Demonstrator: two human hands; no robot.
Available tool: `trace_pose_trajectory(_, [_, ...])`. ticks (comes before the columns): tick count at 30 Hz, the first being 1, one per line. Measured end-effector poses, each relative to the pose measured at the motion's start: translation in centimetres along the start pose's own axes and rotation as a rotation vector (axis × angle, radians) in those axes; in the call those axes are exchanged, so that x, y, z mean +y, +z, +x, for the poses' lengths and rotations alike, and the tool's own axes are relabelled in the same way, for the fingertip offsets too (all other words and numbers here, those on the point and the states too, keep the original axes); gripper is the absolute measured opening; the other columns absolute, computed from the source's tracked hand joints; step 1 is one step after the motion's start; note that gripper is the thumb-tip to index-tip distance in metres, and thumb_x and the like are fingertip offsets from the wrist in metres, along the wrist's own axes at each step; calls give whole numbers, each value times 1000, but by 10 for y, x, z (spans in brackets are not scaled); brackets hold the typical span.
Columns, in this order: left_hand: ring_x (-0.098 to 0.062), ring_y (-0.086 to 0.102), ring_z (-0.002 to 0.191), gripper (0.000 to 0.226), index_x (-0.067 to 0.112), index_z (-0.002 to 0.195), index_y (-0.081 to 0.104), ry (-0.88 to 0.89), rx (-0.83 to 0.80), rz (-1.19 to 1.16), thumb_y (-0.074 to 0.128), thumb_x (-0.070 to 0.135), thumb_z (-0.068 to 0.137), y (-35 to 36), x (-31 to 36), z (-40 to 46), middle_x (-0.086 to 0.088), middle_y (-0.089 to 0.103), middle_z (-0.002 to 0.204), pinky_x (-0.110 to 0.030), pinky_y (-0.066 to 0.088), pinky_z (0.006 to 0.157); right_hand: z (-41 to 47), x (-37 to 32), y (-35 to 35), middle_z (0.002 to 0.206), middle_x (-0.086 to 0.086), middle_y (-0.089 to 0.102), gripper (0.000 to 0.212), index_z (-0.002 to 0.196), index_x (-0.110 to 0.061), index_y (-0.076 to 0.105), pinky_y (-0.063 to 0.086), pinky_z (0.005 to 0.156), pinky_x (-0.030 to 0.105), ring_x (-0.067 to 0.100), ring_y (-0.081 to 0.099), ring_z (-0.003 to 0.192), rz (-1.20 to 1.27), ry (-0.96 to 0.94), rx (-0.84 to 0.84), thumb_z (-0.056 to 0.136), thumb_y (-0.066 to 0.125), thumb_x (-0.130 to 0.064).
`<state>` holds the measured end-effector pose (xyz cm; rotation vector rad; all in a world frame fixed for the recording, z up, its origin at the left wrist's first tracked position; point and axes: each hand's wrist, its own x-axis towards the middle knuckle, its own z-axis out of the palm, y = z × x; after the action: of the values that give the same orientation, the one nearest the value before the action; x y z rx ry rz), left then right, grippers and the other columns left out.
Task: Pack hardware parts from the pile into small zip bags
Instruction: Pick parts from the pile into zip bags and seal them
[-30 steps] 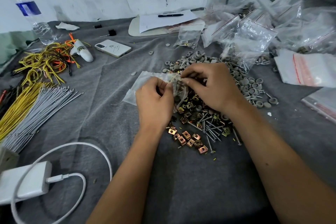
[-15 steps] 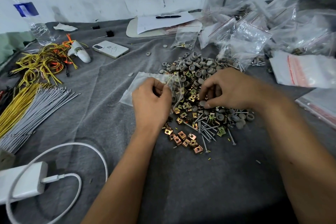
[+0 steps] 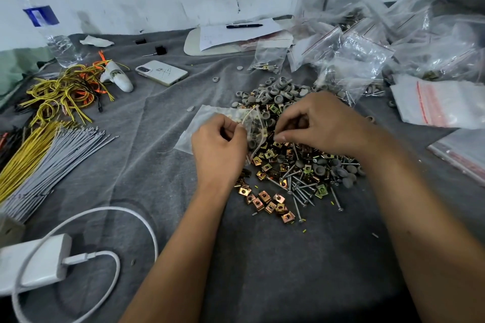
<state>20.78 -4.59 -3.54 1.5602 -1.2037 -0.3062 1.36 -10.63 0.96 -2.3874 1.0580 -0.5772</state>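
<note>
A pile of hardware (image 3: 294, 170) lies mid-table: brass clip nuts, long screws and grey rubber caps. My left hand (image 3: 219, 147) pinches the mouth of a small clear zip bag (image 3: 202, 123) that lies flat to the left of the pile. My right hand (image 3: 317, 123) hovers over the pile's top with its fingers curled, pinching small parts right beside the bag's mouth. What exactly it holds is hidden by the fingers.
Filled zip bags (image 3: 367, 60) heap at the back right, flat empty bags (image 3: 441, 105) at the right edge. Wire bundles (image 3: 52, 144) lie left, a phone (image 3: 161, 72) and water bottle (image 3: 52, 34) behind them, a white charger with cable (image 3: 36, 262) near left.
My right hand went from the bag's mouth down into the pile, then came back toward the bag with curled fingers. My left hand kept hold of the bag.
</note>
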Motion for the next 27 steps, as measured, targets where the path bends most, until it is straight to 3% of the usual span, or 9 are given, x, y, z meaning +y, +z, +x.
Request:
trace_pose_trajectory(4, [-1,49,55,37,23,60,52,21,8,-5,70,9,89,0,0,1,11,50,54,-11,36,54,9,-16,21,86,-21,72,11,95,-28,81,48,77,8,-4,67,81,22,-122,155,85,83,-26])
trace_pose_trajectory(8, [-2,44,55,42,22,58,47,33,5,-15,68,10,92,0,0,2,11,45,54,-14,33,55,12,-18,40,94,-1,72,17,106,-20,81,46,78,28,17,65,89,-150,-165,127,90,78,-17])
trace_pose_trajectory(11, [-4,43,56,41,21,59,46,33,0,-17,67,12,94,1,-1,2,11,45,55,-16,32,55,13,-15,44,95,0,66,23,112,-24,79,52,77,41,24,63,94,-231,-112,143,93,71,-15])
trace_pose_trajectory(16, [-8,44,60,36,19,60,48,8,-15,-11,65,14,92,0,-4,4,8,48,58,-25,33,58,13,-12,48,89,-13,54,28,120,-35,76,40,68,30,20,62,94,-302,-89,109,97,66,-22])
trace_pose_trajectory(21, [-8,46,60,30,13,63,54,-23,-13,17,64,10,91,-1,-9,5,7,52,59,-17,33,55,8,-10,45,105,-3,75,22,115,-22,77,55,86,34,13,67,93,-112,-91,243,93,74,-19])
trace_pose_trajectory(24, [-6,45,57,32,15,62,53,-13,-16,20,65,12,91,0,-8,5,7,51,57,-17,33,53,2,-6,35,97,-6,75,13,103,-20,78,56,85,29,7,66,85,-72,-60,371,90,77,-21])
trace_pose_trajectory(27, [-5,47,55,32,19,60,52,-18,-17,4,65,10,88,-1,-7,4,9,51,55,-15,34,52,-5,3,22,89,-11,73,8,95,-24,79,55,78,29,4,65,81,-79,-55,326,88,80,-27])
